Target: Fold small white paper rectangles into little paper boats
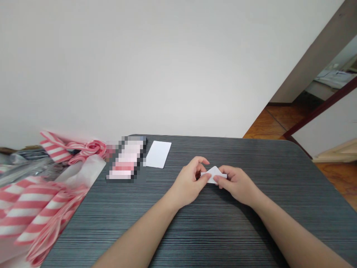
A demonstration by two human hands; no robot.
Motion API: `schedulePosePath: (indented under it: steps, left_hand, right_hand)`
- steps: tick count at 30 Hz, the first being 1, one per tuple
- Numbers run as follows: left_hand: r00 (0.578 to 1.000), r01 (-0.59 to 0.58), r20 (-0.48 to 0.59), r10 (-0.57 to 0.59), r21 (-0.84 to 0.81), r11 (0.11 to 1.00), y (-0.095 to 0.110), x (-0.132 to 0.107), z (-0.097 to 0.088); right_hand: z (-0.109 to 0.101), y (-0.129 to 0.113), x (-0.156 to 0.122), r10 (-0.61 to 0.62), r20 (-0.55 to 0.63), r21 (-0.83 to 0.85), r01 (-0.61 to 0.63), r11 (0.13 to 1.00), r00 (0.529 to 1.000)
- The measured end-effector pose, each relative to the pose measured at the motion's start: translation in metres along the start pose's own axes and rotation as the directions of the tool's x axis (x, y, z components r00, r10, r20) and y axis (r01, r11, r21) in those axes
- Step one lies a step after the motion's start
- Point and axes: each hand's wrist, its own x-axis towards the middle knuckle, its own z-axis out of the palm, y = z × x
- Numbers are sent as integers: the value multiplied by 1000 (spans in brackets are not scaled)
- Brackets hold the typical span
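Note:
A small folded white paper [214,173] with a pointed top sits low over the dark striped table [251,230]. My left hand [191,182] pinches its left end between thumb and fingers. Its right end is pinched by my right hand [237,183], fingers curled. Both hands rest near the middle of the table.
A flat white paper sheet [158,154] lies at the table's far edge, beside a blurred pink and white object [126,160]. Red-and-white striped plastic bags [33,208] pile up along the left side. A white wall stands behind; a doorway and wooden floor [267,123] lie to the right.

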Motion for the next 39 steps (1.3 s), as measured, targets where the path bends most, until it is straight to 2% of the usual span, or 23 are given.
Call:
schedulePosePath:
  steps: [21, 31, 39]
  left_hand:
    - [1000, 4, -3, -4, 1, 1000, -1, 1, 2]
    - [999, 45, -3, -45, -88, 995, 2, 3, 4]
    - [999, 43, -13, -44, -73, 996, 6, 3, 3]
  right_hand:
    - [-1, 1, 1, -3, 2, 14, 3, 1000, 1000]
    - [-5, 3, 1, -10, 13, 60, 9, 998, 1000]
    - [-5, 1, 0, 28, -8, 90, -28, 996, 1000]
